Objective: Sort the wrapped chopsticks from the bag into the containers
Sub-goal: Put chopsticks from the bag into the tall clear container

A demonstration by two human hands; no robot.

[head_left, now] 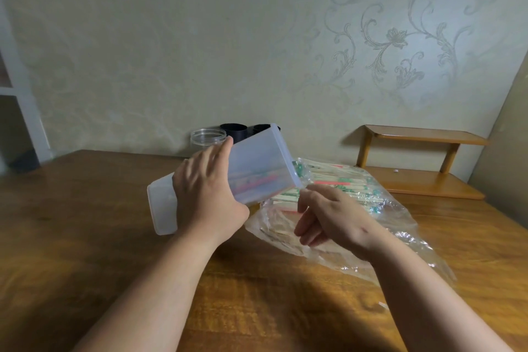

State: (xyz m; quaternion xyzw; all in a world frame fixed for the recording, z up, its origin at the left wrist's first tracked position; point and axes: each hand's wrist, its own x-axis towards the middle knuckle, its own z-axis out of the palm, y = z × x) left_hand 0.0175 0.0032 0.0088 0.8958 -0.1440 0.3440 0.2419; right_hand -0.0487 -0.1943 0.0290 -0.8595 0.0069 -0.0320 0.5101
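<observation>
Your left hand (205,194) grips the tilted translucent rectangular plastic box (265,157), with red-and-green wrapped chopsticks (257,181) inside. Your right hand (331,214) hangs loose-fingered, holding nothing, over the clear plastic bag (400,226) of more chopsticks at 3 o'clock. 1 clear round jar (208,138) stands at 12 o'clock.

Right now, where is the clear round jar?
In the head view, the clear round jar stands at the back of the table, just left of the black cups, behind the tilted frosted box.
</observation>
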